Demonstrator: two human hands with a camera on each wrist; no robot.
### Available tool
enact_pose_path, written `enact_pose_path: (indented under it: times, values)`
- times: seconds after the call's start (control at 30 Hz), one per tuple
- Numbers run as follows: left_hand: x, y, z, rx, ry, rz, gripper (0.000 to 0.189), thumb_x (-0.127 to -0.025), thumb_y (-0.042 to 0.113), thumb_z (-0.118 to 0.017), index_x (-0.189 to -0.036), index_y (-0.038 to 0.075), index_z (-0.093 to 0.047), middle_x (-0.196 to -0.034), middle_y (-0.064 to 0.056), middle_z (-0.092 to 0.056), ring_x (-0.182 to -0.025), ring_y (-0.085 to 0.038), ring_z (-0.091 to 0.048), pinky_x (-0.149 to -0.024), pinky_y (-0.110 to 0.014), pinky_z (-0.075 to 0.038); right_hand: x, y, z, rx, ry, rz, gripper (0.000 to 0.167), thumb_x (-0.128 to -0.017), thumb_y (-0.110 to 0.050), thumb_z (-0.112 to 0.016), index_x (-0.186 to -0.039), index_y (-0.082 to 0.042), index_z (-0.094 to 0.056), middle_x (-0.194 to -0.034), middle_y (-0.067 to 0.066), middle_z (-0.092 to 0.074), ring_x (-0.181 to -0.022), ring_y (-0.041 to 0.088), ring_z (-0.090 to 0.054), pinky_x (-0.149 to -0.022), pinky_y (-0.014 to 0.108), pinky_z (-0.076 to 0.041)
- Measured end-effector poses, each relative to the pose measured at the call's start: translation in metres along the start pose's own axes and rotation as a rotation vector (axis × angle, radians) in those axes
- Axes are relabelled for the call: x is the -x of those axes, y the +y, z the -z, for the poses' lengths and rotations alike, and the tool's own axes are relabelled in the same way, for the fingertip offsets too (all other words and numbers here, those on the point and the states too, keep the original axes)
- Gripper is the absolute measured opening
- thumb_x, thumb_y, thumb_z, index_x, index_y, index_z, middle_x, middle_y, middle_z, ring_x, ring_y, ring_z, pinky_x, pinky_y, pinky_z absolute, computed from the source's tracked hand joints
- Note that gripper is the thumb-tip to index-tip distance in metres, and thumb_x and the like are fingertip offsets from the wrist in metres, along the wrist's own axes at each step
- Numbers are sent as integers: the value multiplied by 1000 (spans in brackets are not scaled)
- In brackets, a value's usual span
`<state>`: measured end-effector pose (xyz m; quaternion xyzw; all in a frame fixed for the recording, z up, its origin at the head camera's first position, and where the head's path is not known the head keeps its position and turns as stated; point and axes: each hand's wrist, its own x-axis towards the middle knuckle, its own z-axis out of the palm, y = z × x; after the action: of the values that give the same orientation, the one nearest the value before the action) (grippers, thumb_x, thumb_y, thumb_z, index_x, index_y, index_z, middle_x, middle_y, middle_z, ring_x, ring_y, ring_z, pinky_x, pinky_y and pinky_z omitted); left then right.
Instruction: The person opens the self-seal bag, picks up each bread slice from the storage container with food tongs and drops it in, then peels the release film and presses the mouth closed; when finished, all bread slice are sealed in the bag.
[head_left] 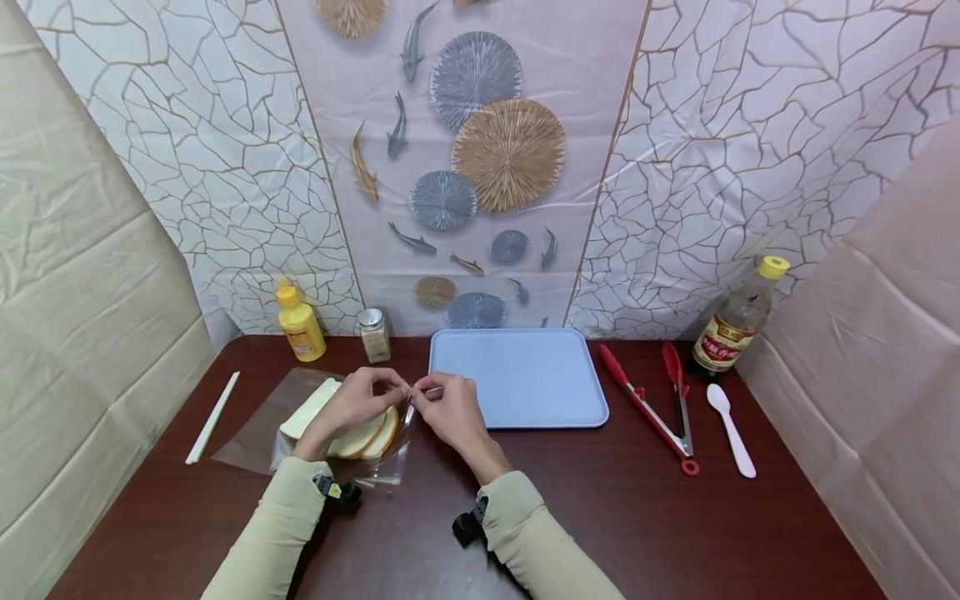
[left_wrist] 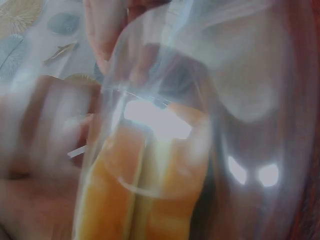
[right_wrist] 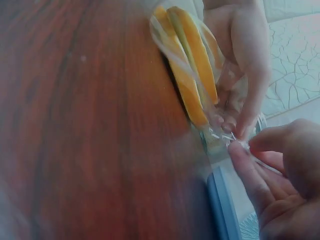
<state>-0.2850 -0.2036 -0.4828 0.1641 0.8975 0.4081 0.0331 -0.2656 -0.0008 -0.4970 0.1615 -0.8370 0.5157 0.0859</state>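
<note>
A clear plastic bag (head_left: 258, 429) lies on the left half of the table with slices of bread (head_left: 362, 440) in it, their crusts orange-brown. A white block-like piece (head_left: 306, 410) also shows under the film. My left hand (head_left: 363, 402) pinches the gathered edge of the bag between thumb and fingers. Right beside it, my right hand (head_left: 453, 410) pinches the same bunched plastic, fingertips close to the left ones. A thin pale strip (left_wrist: 77, 151) sticks out near the right fingers. In the right wrist view, crumpled film (right_wrist: 232, 141) shows between both hands' fingertips.
A blue tray (head_left: 532, 375) is behind my right hand. At the back left stand a yellow squeeze bottle (head_left: 302, 325) and a shaker jar (head_left: 374, 337). White chopsticks (head_left: 213, 417) lie far left. Red-handled tongs (head_left: 652, 412), a white spoon (head_left: 731, 429) and a sauce bottle (head_left: 731, 325) are on the right.
</note>
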Motion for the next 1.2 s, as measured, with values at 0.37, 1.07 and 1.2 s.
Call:
enact_pose_path:
  times: [0.37,1.07,1.2]
  values:
    - [3,-5,4,24,-49,-47,10,-103,21,-75,-106,21,-84,-110,2,-82,-109,-16,-71,-101,-39,-52,4,1,-5,75,-45,-1,12,-102,-15,-77,-106,-7,-85,-100,7,-85,-91,17,-82,-79,22,-63]
    - [0,-6,3,17,-35,-25,8,-102,22,-76,-104,24,-83,-106,5,-81,-104,-14,-69,-99,-37,-51,2,4,-3,20,-22,-20,3,-93,-8,-74,-93,-6,-72,-89,8,-82,-87,15,-82,-73,19,-61]
    - [-1,-6,2,9,-1,-24,9,-103,24,-74,-104,22,-83,-106,3,-81,-104,-16,-69,-96,-36,-51,2,6,-2,25,-27,-27,3,-92,-8,-74,-91,-8,-70,-87,6,-81,-86,12,-80,-72,19,-60]
